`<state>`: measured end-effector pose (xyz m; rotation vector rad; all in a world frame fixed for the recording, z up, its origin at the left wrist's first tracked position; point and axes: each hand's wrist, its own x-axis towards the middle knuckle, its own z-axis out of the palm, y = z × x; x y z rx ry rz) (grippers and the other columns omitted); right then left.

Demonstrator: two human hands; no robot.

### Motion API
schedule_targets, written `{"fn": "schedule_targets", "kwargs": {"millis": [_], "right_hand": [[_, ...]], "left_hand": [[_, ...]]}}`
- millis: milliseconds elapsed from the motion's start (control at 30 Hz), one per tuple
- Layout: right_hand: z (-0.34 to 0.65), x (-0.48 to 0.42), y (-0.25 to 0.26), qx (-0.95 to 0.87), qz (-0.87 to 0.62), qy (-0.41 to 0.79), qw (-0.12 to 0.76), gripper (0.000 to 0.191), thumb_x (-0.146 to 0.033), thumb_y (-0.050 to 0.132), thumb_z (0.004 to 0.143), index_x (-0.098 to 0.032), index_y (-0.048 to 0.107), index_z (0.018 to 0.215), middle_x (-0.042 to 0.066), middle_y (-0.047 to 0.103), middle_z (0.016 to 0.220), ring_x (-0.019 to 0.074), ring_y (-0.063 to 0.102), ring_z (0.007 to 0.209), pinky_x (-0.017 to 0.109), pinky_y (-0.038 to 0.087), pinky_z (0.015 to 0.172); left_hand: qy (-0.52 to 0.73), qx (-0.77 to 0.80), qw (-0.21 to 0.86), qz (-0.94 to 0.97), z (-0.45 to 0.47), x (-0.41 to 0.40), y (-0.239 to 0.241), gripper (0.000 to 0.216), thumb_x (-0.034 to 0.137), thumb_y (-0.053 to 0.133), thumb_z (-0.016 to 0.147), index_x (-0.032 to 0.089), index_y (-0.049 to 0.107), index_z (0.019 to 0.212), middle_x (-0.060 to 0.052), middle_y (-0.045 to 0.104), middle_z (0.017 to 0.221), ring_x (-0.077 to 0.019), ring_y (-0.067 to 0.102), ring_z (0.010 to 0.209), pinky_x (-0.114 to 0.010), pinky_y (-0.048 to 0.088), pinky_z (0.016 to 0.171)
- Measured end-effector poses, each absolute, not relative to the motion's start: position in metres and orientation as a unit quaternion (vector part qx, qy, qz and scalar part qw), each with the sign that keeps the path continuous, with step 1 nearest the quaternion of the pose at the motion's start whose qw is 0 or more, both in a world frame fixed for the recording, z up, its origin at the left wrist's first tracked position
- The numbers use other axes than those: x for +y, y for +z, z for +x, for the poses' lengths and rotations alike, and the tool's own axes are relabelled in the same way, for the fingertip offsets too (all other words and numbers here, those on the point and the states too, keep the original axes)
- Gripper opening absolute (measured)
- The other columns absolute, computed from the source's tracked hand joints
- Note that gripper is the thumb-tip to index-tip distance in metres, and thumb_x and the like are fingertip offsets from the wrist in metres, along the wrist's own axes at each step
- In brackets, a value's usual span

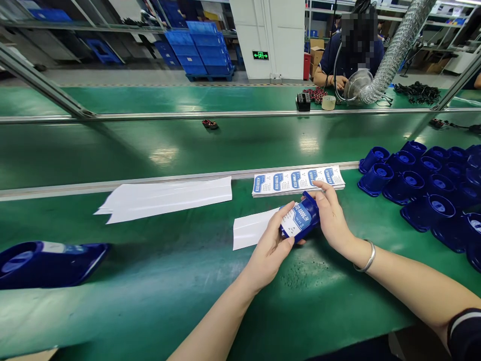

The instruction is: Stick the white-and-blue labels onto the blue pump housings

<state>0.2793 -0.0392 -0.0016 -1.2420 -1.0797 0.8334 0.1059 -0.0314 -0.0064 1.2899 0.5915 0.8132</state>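
A small blue plastic part (305, 216) with a white and blue label on its side is held between both hands just above the green table (180, 281). My left hand (268, 250) grips its near end, thumb on the label. My right hand (328, 213) wraps its far end, fingers curled over the top. Just behind the hands lies a strip of printed labels (296, 179). A white backing strip (250, 229) lies under and left of the hands.
Several blue plastic parts (424, 183) are heaped at the right. One labelled blue part (45, 261) lies at the far left. White backing sheets (165, 198) lie mid-left. A metal rail (150, 179) borders the belt. Across it a person sits by a silver duct hose (398, 50).
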Motion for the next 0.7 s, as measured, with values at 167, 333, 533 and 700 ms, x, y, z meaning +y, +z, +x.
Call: {"fn": "schedule_targets", "kwargs": {"millis": [167, 333, 533, 700], "right_hand": [[0.2794, -0.0392, -0.0039, -0.464, -0.531, 0.365, 0.608, 0.044, -0.054, 0.043, 0.100, -0.024, 0.046, 0.132, 0.006, 0.067, 0.105, 0.0232, 0.063, 0.098, 0.041, 0.048, 0.094], [0.2797, -0.0389, -0.0055, -0.470, -0.533, 0.363, 0.603, 0.043, -0.054, 0.043, 0.101, -0.024, 0.047, 0.132, 0.005, 0.066, 0.101, 0.0229, 0.063, 0.095, 0.041, 0.048, 0.093], [0.2803, -0.0390, -0.0052, -0.472, -0.531, 0.367, 0.601, 0.044, -0.055, 0.043, 0.101, -0.024, 0.047, 0.133, 0.006, 0.065, 0.104, 0.0226, 0.062, 0.095, 0.041, 0.048, 0.095], [0.2804, -0.0388, -0.0053, -0.474, -0.530, 0.364, 0.602, 0.044, -0.055, 0.042, 0.101, -0.025, 0.047, 0.132, 0.005, 0.065, 0.101, 0.0221, 0.062, 0.092, 0.040, 0.049, 0.093]], "left_hand": [[0.368, 0.253, 0.682, 0.580, 0.1053, -0.0314, -0.0078, 0.059, 0.035, 0.058, 0.095, 0.028, 0.039, 0.150, -0.012, 0.037, 0.151, -0.0316, 0.048, 0.123, -0.043, 0.060, 0.088], [0.364, 0.280, 0.680, 0.572, 0.1062, -0.0325, -0.0056, 0.060, 0.036, 0.061, 0.093, 0.028, 0.040, 0.149, -0.011, 0.037, 0.150, -0.0317, 0.048, 0.123, -0.042, 0.059, 0.087], [0.369, 0.262, 0.687, 0.569, 0.1066, -0.0318, -0.0061, 0.059, 0.034, 0.061, 0.092, 0.029, 0.042, 0.148, -0.011, 0.039, 0.150, -0.0324, 0.048, 0.123, -0.042, 0.059, 0.088], [0.368, 0.282, 0.680, 0.567, 0.1070, -0.0324, -0.0048, 0.058, 0.036, 0.060, 0.094, 0.029, 0.043, 0.149, -0.011, 0.041, 0.150, -0.0322, 0.049, 0.122, -0.042, 0.059, 0.086]]}}
